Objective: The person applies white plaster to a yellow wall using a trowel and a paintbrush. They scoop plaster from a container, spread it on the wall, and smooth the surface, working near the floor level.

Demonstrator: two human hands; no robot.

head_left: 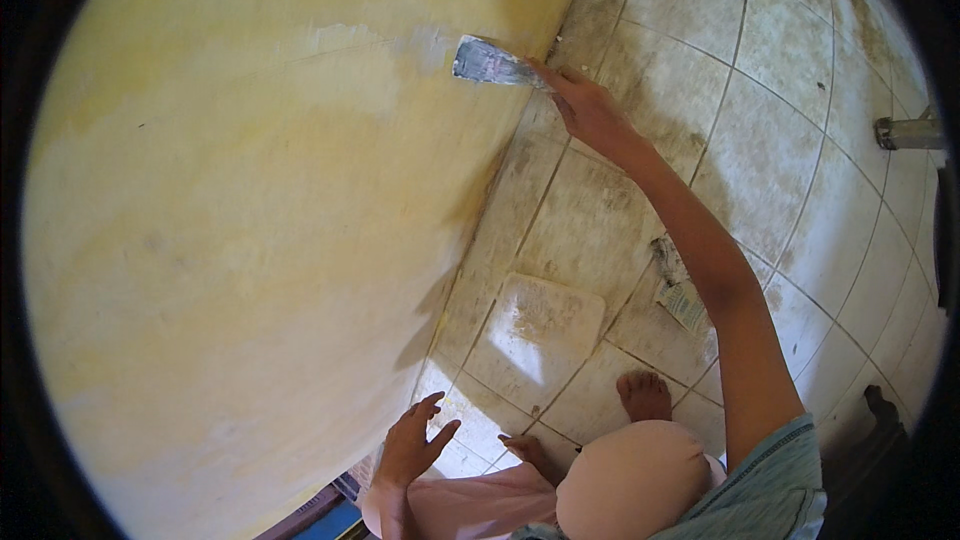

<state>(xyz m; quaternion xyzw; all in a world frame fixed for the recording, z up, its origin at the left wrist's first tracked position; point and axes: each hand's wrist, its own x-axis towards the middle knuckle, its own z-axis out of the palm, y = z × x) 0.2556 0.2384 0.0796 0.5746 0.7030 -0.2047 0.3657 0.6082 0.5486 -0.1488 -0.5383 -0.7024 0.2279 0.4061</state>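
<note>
My right arm stretches far forward, and my right hand [590, 105] is closed around the handle end of a putty knife [492, 62]. Its wide blade, smeared grey and white, lies at the yellow wall [250, 200], with the tip pointing left; whether it presses on the surface I cannot tell. Next to the blade, the wall carries a pale grey-white filled patch [420, 45]. My left hand [410, 445] hovers near the bottom of the wall, above my left leg, empty, with fingers apart.
Dirty white floor tiles [760, 140] stretch along the wall's foot. A pale square board [545, 315] lies on them before my feet. Beside my right forearm is a crumpled printed packet [683, 302]. A metal furniture leg [910, 134] stands at the far right, and a dark object [880, 410] sits lower right.
</note>
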